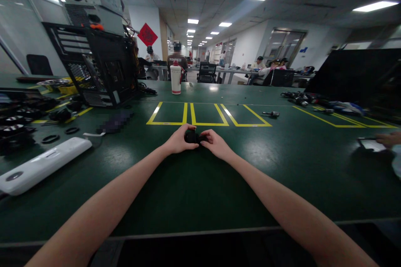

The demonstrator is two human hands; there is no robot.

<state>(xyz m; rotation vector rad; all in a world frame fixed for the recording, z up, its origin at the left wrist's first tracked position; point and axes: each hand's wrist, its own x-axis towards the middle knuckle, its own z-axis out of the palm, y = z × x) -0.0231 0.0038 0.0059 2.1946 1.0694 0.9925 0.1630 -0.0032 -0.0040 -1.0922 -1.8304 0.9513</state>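
Note:
Both my arms reach out over the green table (194, 183). My left hand (178, 139) and my right hand (214, 142) meet at the middle, fingers closed round a small black part (191, 137) held between them just above the table. The part sits just in front of the yellow taped boxes (206, 114). Most of it is hidden by my fingers, so I cannot name it more closely.
An open black computer case (103, 66) stands at the back left, with black rings and parts beside it. A white panel (40, 167) lies at the left. A white bottle (176, 78) stands behind, tools (271, 114) lie right. Another person's hand (388, 138) shows at the right edge.

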